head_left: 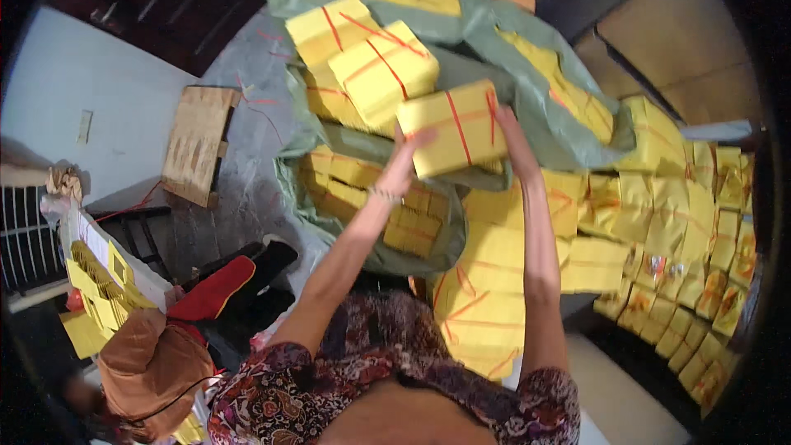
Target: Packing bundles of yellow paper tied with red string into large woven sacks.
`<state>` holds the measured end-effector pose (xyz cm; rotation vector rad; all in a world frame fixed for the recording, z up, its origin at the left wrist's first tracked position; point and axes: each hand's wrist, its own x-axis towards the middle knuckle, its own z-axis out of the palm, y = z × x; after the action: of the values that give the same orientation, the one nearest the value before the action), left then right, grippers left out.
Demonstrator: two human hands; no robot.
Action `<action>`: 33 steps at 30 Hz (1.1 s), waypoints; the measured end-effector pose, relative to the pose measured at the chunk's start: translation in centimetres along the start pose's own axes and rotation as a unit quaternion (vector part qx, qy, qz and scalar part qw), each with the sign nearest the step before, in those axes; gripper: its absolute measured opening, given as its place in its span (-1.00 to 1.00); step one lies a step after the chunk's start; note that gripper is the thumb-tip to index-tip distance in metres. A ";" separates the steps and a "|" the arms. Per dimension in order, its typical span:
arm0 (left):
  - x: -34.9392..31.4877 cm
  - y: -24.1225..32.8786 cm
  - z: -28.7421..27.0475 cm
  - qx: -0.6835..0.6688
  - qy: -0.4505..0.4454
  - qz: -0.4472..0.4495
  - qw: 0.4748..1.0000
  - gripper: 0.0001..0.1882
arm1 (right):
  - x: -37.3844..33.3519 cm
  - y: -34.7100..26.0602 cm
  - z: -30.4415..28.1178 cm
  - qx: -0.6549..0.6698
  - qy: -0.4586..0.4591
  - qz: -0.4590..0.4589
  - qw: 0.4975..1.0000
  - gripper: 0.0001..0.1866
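Note:
Between my two hands is a yellow paper bundle (pixel 441 128) tied with red string, held over an open green sack (pixel 486 12). My left hand (pixel 404 161) grips its near left side, and my right hand (pixel 510 136) presses its right end. Just left of it, another tied yellow bundle (pixel 387 74) leans on a further yellow bundle (pixel 317 33) at the sack's mouth. Closer to me, a second green sack (pixel 449 255) stands open with several yellow bundles (pixel 412 231) packed inside.
More tied yellow bundles (pixel 486 297) are stacked by my right forearm, and rows of yellow packets (pixel 659 313) fill the right side. A wooden board (pixel 198 144) lies on the grey floor at left. A person in a brown top (pixel 152 371) sits at lower left beside yellow papers (pixel 99 284).

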<state>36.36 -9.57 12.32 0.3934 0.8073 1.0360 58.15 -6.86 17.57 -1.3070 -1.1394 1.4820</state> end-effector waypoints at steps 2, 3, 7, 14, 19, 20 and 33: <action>-0.7 -1.6 3.1 0.031 -0.010 -0.007 0.999 -0.16 | -4.1 -2.4 -2.3 -0.062 0.062 -0.036 0.996 -0.62; -1.1 -2.0 3.4 0.024 -0.051 0.007 0.998 -0.13 | -5.7 -3.8 -2.0 -0.086 0.104 -0.048 0.990 -0.62; -6.4 0.4 3.9 0.027 -0.040 0.003 0.999 -0.15 | -10.2 -2.7 -1.3 -0.086 0.124 -0.119 0.981 -0.50; -15.5 -2.7 -3.7 -0.060 -0.038 -0.058 0.996 -0.42 | -17.9 -1.5 5.0 -0.240 0.131 -0.031 0.961 -0.11; -21.5 -6.4 -8.3 -0.093 0.031 -0.087 0.991 -0.50 | -20.5 2.4 8.0 -0.282 0.037 0.018 0.959 -0.11; -22.0 -6.9 -9.2 -0.090 0.053 -0.095 0.990 -0.50 | -20.6 3.9 8.3 -0.214 0.012 0.037 0.976 -0.07; -17.9 -5.7 -19.1 -0.014 0.032 -0.228 0.973 -0.41 | -21.2 14.6 14.5 -0.076 -0.016 0.143 0.987 0.27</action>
<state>20.75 -29.36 3.42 0.1379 0.8878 0.6305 45.78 -32.30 9.04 -1.6116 -1.1377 1.6523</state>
